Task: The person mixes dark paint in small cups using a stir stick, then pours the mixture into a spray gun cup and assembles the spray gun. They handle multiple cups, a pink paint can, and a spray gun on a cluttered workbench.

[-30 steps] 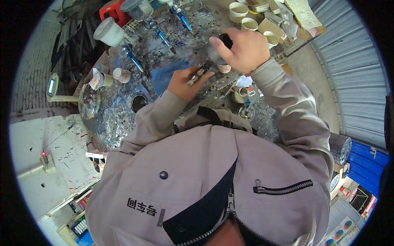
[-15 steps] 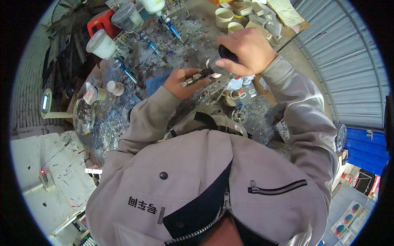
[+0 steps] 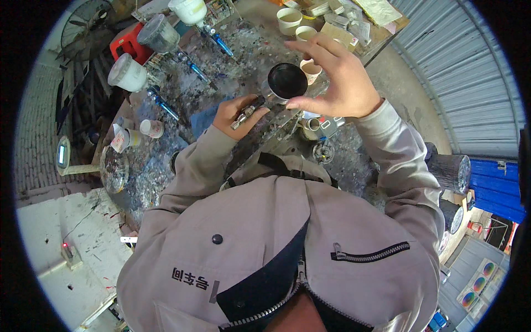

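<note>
My left hand is closed around a small spray gun with a dark metal body and silver knobs. Joined to the gun is a translucent cup, and its round black lid faces up toward me. To the right of the lid, my right hand has its fingers spread in a wide curve and holds nothing. Its thumb tip comes close to the lid's lower edge; whether the two touch I cannot tell.
Several spray guns with blue handles and white cups stand along the table's left side. Paper cups are at the far right and by my right hand. A small scale is at left. A blue cloth lies beside my left hand.
My right hand has let go of the black lid, and its fingers have spread apart. The cup has turned so that the lid faces me. My left hand still holds the spray gun.
</note>
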Available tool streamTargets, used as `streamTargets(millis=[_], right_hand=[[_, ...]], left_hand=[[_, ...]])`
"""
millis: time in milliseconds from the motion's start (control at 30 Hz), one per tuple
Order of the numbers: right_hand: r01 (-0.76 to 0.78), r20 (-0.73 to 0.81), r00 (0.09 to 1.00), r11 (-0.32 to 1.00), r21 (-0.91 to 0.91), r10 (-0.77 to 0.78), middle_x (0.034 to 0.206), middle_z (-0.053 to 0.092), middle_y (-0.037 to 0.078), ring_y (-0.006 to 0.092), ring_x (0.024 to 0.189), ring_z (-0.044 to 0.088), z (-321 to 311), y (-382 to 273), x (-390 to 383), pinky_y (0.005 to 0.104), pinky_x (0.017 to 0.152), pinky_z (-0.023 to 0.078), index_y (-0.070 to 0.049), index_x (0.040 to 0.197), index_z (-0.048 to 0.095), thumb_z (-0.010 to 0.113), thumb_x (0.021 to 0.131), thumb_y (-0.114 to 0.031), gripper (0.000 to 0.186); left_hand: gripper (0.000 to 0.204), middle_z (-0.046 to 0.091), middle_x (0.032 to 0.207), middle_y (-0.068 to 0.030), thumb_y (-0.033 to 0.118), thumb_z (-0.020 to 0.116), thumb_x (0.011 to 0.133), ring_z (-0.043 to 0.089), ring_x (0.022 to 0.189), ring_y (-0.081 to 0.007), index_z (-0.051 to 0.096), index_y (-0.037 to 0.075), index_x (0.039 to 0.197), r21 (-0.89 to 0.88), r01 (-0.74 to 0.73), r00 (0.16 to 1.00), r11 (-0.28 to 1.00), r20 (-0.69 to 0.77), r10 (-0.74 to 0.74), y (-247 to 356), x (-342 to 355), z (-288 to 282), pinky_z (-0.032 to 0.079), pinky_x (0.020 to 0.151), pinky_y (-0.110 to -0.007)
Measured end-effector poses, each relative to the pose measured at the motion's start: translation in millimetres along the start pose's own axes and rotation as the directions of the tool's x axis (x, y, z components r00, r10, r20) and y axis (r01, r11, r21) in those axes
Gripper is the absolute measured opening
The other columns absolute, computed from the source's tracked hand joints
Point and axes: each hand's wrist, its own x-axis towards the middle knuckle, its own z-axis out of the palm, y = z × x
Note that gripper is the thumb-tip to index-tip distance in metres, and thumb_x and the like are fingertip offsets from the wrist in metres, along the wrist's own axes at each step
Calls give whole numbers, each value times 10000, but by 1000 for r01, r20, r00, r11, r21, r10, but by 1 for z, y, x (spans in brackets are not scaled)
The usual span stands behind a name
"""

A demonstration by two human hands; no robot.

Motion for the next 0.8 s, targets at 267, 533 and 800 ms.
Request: streamTargets(millis=[267, 533, 800], right_hand=[[-101, 85, 992, 992, 73, 95, 974, 637, 113, 278, 847, 685, 12, -1, -8, 375, 762, 572, -5, 1160, 752, 970, 743, -316, 564], [-97, 154, 986, 954, 284, 55, 1099, 663, 134, 299, 982, 695, 7, 18, -17, 403, 843, 578, -9, 1227, 723, 902, 810, -236, 507], [-384, 26, 834, 547, 744, 551, 1236, 683, 85, 138, 1115, 642, 17, 51, -77, 319, 941, 548, -26, 1421, 632, 818, 941, -137, 526]], left_hand=[[365, 766, 886, -170, 207, 857, 903, 762, 769, -260, 736, -31, 1151, 163, -15, 999, 986, 49, 7, 7, 5, -11, 577, 705, -365], [350, 772, 908, -172, 211, 852, 908, 771, 789, -280, 741, -13, 1154, 140, 42, 986, 989, 153, -64, 7, 9, -14, 577, 712, -358], [307, 791, 905, -144, 164, 844, 910, 771, 782, -194, 752, -24, 1134, 24, 87, 991, 996, 99, -89, 1, 5, -8, 578, 709, -334]])
